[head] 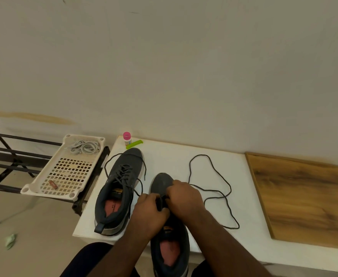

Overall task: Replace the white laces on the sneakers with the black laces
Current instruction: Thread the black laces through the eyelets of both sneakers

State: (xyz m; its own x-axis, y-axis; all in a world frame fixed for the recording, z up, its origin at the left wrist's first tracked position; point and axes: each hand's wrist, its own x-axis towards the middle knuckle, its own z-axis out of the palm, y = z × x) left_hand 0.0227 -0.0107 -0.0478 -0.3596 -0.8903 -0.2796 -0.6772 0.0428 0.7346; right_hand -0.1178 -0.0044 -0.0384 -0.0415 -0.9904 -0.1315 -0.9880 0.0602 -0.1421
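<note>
Two dark grey sneakers stand on a white table. The left sneaker is laced with a black lace, its ends trailing loose. The right sneaker is near the table's front edge, heel toward me. My left hand and my right hand meet over its eyelet area, fingers curled and pinching the black lace there. That lace runs out in long loops over the table to the right. The white laces lie bundled in a white perforated tray to the left.
The tray sits on a black metal rack left of the table and also holds a small brown item. A pink-capped bottle and a green clip stand by the wall. A wooden board lies at the right.
</note>
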